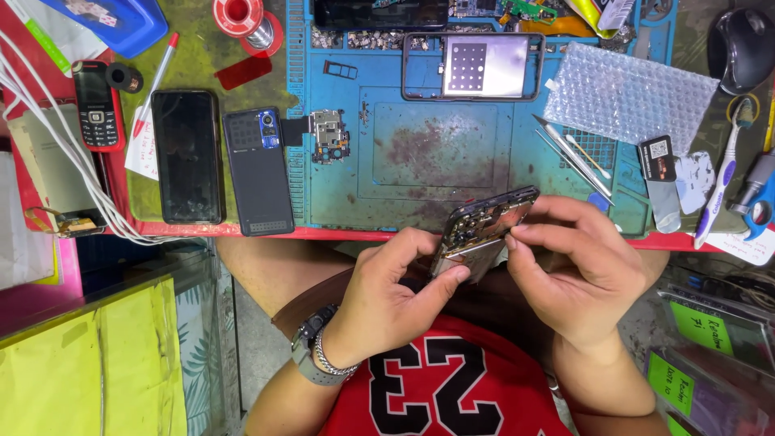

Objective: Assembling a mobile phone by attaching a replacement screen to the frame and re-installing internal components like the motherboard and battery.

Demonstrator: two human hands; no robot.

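Note:
An opened smartphone body [483,230] with its insides showing is held tilted just over the near edge of the blue repair mat [436,161]. My left hand [395,287] grips its lower end, with the thumb on its underside. My right hand [577,262] pinches its upper right edge between thumb and fingers. A watch and a chain bracelet are on my left wrist.
On the mat lie a phone frame [472,66], a small circuit board [329,136], tweezers [571,157] and bubble wrap [626,93]. Two dark phones [187,155] [258,171], a small keypad phone [98,105], a solder spool [246,18] and white cables [56,137] sit left. A toothbrush [721,182] and a mouse [743,44] are on the right.

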